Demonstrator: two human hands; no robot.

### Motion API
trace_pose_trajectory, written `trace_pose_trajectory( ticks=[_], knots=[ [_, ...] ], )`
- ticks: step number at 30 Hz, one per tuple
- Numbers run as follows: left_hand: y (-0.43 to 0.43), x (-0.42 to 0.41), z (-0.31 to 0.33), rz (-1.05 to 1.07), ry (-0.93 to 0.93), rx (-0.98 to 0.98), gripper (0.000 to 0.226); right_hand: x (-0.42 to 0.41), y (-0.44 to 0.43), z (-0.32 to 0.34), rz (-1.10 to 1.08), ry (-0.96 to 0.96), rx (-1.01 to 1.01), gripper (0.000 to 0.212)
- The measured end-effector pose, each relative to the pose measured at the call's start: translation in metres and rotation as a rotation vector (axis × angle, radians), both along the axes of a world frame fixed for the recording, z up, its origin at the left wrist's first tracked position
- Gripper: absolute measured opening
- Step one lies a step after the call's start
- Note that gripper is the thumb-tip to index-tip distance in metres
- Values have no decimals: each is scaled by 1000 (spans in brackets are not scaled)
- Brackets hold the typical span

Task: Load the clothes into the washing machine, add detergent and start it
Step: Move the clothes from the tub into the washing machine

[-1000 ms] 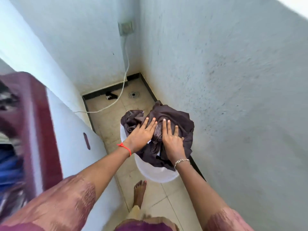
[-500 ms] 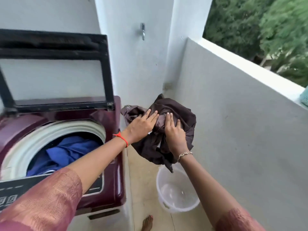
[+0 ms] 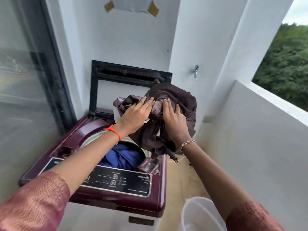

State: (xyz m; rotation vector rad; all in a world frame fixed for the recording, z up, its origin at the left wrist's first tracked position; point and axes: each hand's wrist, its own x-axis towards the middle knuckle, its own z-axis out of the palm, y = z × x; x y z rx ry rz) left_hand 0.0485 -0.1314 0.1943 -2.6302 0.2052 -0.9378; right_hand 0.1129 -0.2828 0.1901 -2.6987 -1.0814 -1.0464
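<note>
Both hands are holding the dark brown clothes bundle (image 3: 176,100) in the air, over the 2 o'clock edge of the drum opening of the washing machine (image 3: 80,135). The bundle is not touching the drum. The left hand (image 3: 135,117) is lying flat on the bundle's 9 o'clock side, fingers straight and pressed together, thumb hidden. The right hand (image 3: 175,122) is resting on the 3 o'clock side, fingers slightly spread over the cloth, thumb also hidden. The lid (image 3: 95,90) is standing upright at 12 o'clock. A blue garment (image 3: 123,155) is already sitting in the drum. The control panel (image 3: 116,180) at 6 o'clock is showing white lettering and icons, too blurred to read; no brand is legible. A white bucket (image 3: 198,214) is sitting on the floor at 5 o'clock, beside the machine. A tap (image 3: 195,70) is sticking out of the wall at 1 o'clock.
</note>
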Motion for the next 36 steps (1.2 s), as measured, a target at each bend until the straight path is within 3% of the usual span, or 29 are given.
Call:
trace_pose_trajectory(
  ticks=[6,10,12,15,19,22,26,31,36],
  knots=[
    [78,-16,-36,81,63,-39,46,-9,79,-31,107,66,-44,67],
    [130,-19,-74,72,87,-85,49,-6,131,-63,106,63,-88,49],
    [154,-18,-94,70,134,-83,48,-5,156,-83,99,98,-121,52],
    [183,-15,-129,75,275,-152,64,-4,184,-122,83,161,-176,48],
    [203,-18,-178,78,468,-264,74,-11,204,-172,21,428,-331,70],
    [207,-21,-215,188,829,-287,67,-14,205,-208,8,720,-561,75],
    [217,-14,-243,268,1055,-492,75,-10,201,-224,-130,1081,-678,98],
    [235,-7,-266,300,1268,-625,90,-6,198,-244,-196,1274,-692,117],
    [239,3,-284,352,1333,-691,85,-1,211,-260,-248,1315,-682,112]
  ],
)
